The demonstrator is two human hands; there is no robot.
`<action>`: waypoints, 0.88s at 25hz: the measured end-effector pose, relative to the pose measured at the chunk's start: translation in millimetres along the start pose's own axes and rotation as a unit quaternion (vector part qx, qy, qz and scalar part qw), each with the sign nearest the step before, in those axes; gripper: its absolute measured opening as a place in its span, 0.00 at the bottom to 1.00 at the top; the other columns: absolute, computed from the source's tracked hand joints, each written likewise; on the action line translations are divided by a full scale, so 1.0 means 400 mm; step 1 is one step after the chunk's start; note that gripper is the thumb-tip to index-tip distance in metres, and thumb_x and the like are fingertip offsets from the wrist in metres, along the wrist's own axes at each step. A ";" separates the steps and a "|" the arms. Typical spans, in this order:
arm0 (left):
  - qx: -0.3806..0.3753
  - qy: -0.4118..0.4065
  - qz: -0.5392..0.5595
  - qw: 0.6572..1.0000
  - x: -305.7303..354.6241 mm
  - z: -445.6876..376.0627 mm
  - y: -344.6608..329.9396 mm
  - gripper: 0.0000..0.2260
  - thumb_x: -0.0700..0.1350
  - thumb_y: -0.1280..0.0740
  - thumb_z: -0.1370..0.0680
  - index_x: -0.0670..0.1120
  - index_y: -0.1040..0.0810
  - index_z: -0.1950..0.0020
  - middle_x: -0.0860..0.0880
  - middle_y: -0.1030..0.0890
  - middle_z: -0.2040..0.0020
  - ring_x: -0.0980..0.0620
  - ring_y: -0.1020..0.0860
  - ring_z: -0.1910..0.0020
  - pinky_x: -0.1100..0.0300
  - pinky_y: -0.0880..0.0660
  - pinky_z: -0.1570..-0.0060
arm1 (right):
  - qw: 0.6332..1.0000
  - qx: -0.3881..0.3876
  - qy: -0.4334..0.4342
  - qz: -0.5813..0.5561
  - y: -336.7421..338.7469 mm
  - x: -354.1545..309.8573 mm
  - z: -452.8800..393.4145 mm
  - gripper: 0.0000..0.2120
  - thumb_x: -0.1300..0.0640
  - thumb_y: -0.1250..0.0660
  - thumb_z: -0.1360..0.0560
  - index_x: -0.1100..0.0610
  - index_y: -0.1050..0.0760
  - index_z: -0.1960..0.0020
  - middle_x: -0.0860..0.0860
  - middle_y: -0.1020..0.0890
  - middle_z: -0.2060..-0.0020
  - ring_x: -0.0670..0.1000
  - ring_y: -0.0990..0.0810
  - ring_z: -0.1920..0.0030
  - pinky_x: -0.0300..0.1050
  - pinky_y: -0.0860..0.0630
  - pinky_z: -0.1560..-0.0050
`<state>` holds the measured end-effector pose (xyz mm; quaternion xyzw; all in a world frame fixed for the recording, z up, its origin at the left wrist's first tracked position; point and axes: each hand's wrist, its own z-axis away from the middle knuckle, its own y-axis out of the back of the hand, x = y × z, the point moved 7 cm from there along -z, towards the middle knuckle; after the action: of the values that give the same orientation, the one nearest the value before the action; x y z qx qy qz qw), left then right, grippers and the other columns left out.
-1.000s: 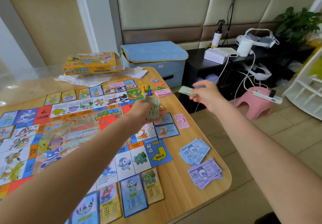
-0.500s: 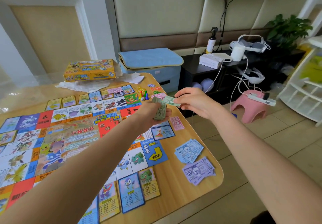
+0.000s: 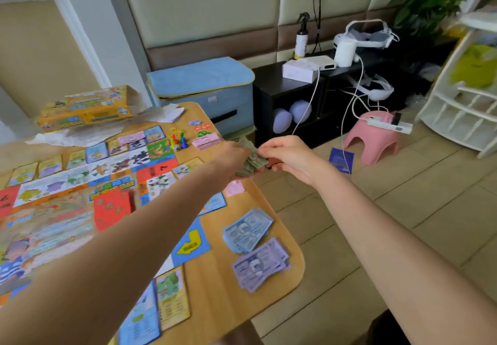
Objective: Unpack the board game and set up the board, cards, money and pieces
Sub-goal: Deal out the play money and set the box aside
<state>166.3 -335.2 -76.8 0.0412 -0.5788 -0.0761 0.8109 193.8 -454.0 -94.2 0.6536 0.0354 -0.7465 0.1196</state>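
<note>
Right hand back from its reach, now on left hand's green notes.

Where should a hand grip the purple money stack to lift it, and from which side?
Pinch the purple stack at its right edge, coming from the table's open right side. The notes lie flat and fanned near that rim, so fingers can probably slide under there; the blue stack crowds the far side.

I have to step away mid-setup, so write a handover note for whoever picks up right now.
Left hand grips the green money stack; right hand pinches at that stack's edge.
Done: board laid out on the table, blue notes and purple notes piled near the right edge, pink cards and pawns at the far end.
Left: set down the green notes; box and wrapping remain on the table.
</note>
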 end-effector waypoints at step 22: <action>-0.053 -0.004 -0.500 0.864 0.000 -0.276 -0.212 0.09 0.42 0.43 0.18 0.40 0.26 0.52 0.45 0.22 0.56 0.48 0.23 0.61 0.70 0.25 0.68 | 0.997 -0.036 -0.053 -0.048 0.102 0.386 -0.169 0.04 0.61 0.33 0.25 0.59 0.21 0.52 0.50 0.19 0.62 0.45 0.24 0.64 0.37 0.27 0.63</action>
<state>264.2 -420.9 -125.9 0.2817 -0.4792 -0.5023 0.6623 250.3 -499.6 -251.7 0.6056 0.0872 -0.7835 0.1088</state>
